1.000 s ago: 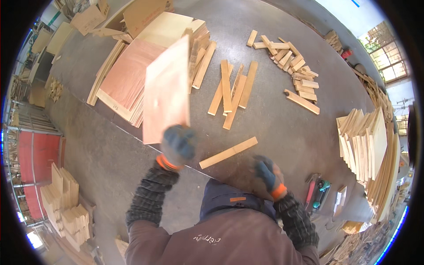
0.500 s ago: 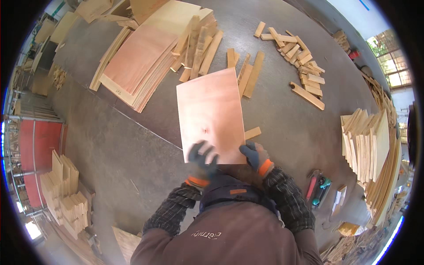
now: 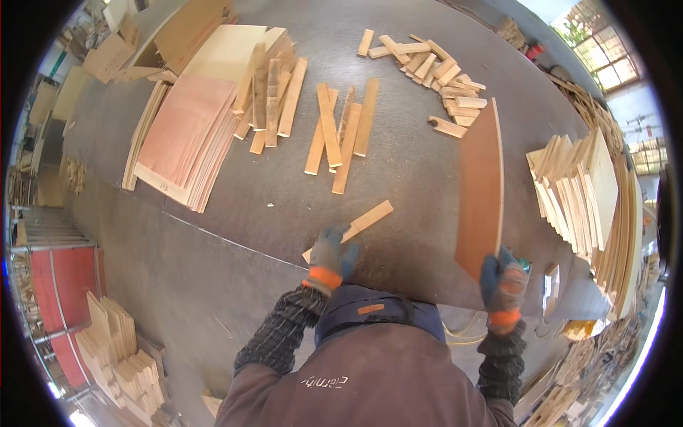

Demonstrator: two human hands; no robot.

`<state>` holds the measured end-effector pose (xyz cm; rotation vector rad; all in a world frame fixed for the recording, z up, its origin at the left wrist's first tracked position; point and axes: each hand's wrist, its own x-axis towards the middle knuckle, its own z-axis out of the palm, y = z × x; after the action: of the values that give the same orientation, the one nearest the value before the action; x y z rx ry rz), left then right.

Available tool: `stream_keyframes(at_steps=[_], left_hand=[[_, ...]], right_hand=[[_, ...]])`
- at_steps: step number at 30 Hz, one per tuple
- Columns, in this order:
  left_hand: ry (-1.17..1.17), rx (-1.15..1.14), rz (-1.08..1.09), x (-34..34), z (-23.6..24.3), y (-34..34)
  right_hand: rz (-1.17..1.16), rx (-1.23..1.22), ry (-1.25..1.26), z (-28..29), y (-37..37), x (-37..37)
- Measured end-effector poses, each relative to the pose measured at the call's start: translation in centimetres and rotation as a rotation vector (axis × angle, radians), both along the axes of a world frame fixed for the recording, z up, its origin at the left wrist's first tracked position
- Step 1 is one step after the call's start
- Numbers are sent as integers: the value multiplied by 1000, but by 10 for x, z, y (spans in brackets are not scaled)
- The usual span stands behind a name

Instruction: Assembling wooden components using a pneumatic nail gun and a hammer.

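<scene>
My right hand (image 3: 504, 286), in a grey-blue glove with an orange cuff, grips the near lower edge of a thin reddish-brown plywood panel (image 3: 480, 192). The panel is tilted up steeply at the right, so one long edge shows as a pale line. My left hand (image 3: 330, 257), gloved the same way, is over a short wooden strip (image 3: 371, 219) lying slantwise near the table's front edge. Its fingers look apart and somewhat blurred, and they cover part of the strip. Whether they touch it I cannot tell.
Several loose wooden strips (image 3: 366, 117) lie mid-table. A stack of plywood sheets (image 3: 186, 117) with more strips on it stands at the left. Short wood blocks (image 3: 466, 102) are heaped at the far right, and a stack of thin boards (image 3: 569, 192) stands near the right edge.
The panel has swung from in front of me to the right and tipped up, carried by my right hand. My left hand has left the panel and is now over the strip.
</scene>
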<state>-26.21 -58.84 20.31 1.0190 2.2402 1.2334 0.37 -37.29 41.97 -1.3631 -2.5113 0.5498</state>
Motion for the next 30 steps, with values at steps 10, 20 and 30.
stream_keyframes(at_steps=[10, 20, 30], left_hand=[[-572, 4, -276, 34, -95, 43], [137, -177, 62, -10, -42, 52], [256, -448, 347, -155, -67, 98]], right_hand=[[26, -315, -349, -151, -27, -41], [-429, 40, -164, -288, 37, 141], [-602, -106, -283, -327, 70, 170]])
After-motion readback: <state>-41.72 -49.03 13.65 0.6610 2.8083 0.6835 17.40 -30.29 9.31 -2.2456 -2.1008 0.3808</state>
